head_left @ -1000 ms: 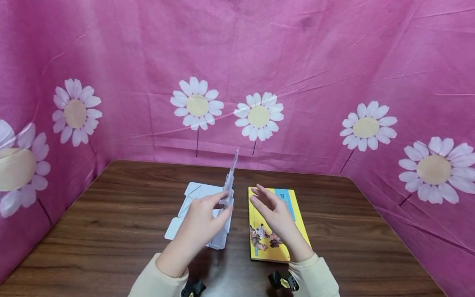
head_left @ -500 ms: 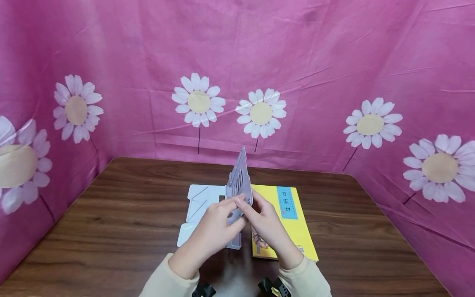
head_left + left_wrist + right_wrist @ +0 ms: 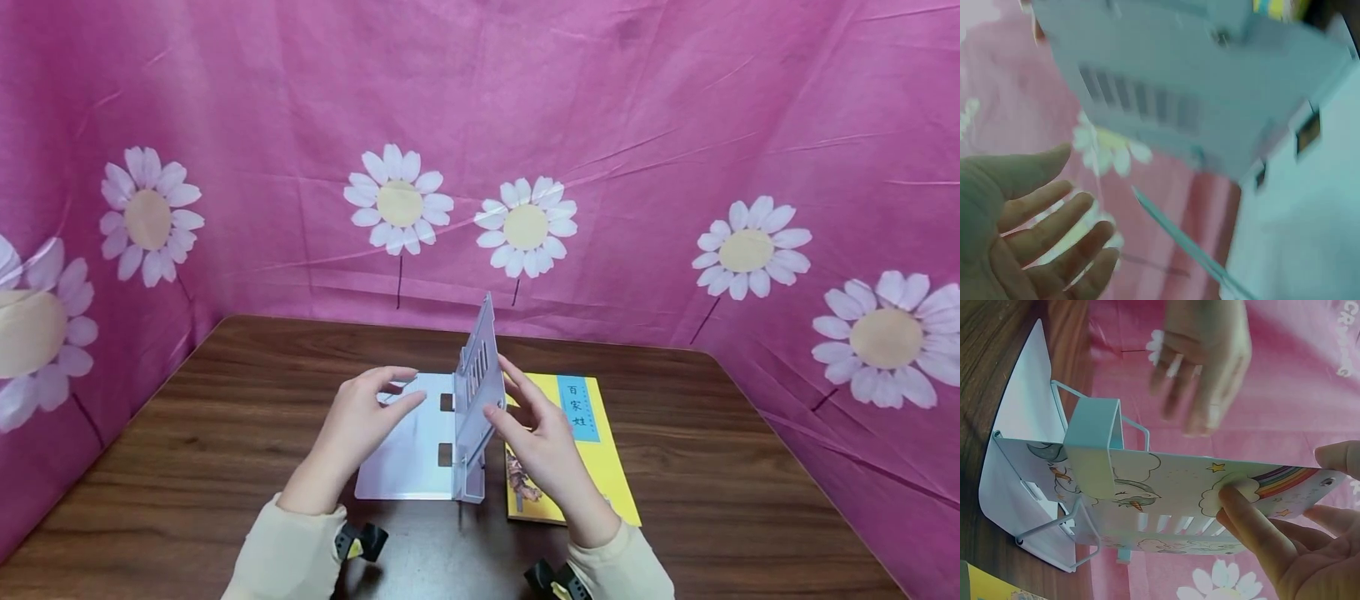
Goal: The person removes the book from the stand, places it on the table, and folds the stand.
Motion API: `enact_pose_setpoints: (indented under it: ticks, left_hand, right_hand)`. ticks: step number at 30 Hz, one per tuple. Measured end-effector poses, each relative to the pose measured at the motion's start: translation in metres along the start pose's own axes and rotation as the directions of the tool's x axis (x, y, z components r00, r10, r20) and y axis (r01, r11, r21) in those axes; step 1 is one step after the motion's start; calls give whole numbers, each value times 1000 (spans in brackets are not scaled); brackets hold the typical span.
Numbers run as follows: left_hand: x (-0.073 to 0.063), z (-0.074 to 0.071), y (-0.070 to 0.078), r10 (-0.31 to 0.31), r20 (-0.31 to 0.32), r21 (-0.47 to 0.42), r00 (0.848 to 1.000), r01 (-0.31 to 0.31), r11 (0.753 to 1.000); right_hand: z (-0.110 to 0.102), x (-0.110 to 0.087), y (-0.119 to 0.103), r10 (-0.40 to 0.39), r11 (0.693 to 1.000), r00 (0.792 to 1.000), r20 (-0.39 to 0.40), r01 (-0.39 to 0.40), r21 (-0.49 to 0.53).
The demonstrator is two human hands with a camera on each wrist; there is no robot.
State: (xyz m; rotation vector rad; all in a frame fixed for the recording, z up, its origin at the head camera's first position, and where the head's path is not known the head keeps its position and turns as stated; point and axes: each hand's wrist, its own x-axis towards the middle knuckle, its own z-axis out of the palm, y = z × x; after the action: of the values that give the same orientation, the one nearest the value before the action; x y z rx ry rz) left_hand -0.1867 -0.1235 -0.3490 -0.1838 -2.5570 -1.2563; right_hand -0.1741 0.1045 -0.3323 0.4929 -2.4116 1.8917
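Observation:
A pale metal folding book stand has its flat base [image 3: 405,462] on the table and its slotted panel [image 3: 474,383] standing up from it. My right hand [image 3: 543,442] pinches the edge of the panel between thumb and fingers. In the right wrist view, the panel's printed face [image 3: 1179,472] shows clouds, stars and a rainbow, and a box-shaped bracket [image 3: 1091,434] and wire legs [image 3: 1060,525] stick out. My left hand [image 3: 356,421] hovers over the base's left side, fingers loosely spread and holding nothing. A thin pale strip [image 3: 1179,237] rises near it in the left wrist view.
A yellow book [image 3: 603,454] with a blue title label lies right of the stand, partly behind my right hand. The brown wooden table [image 3: 735,483] ends at a pink curtain [image 3: 622,108] with white daisies.
My right hand has come left from above the book and taken hold of the panel. My left hand has let go of the panel and moved left. The panel now shows more of its face.

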Motion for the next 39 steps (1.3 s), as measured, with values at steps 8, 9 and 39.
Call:
enact_pose_setpoints:
  ticks: [8,9,39]
  left_hand:
    - [8,-1,-34,-133,107,-21,985,136,991]
    - [9,0,-37,-138,111,-37,984,142,989]
    - [7,22,-75,-186,266,-238,946,252,938]
  right_hand:
    - [0,-1,0,-3,1000,1000,9,2,7]
    - [0,0,0,-2,1000,1000,8,2,6]
    - [-4,3,0,38,999,999,24,-37,-33]
